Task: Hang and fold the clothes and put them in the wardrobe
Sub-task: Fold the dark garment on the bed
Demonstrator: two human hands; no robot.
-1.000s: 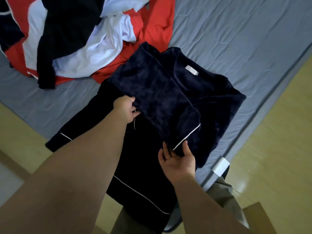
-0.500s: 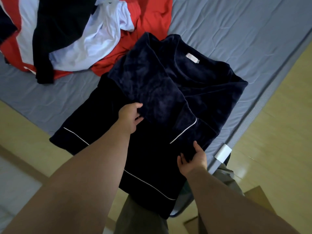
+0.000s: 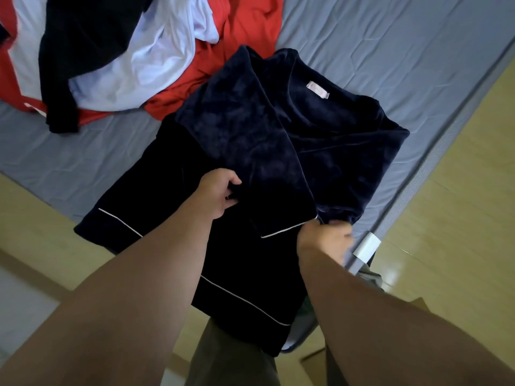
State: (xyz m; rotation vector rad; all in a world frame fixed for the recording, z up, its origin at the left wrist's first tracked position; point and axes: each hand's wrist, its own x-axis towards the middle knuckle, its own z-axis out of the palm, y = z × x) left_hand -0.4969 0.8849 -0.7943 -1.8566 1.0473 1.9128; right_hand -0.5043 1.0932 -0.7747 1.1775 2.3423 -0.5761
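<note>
A navy plush pyjama top with white piping (image 3: pixel 337 151) lies flat on the grey bed sheet (image 3: pixel 390 51) under both hands. One sleeve (image 3: pixel 250 151) is folded across it. The left hand (image 3: pixel 220 190) pinches the sleeve's near edge. The right hand (image 3: pixel 324 242) sits at the cuff, too blurred to tell its grip. Beyond the left hand is a heap of red, white and black clothes (image 3: pixel 156 51).

A home bedroom. A bed (image 3: pixel 390 51) with a grey sheet stands on wood flooring (image 3: pixel 459 218). Clothes (image 3: pixel 156 51) lie heaped on the bed.
</note>
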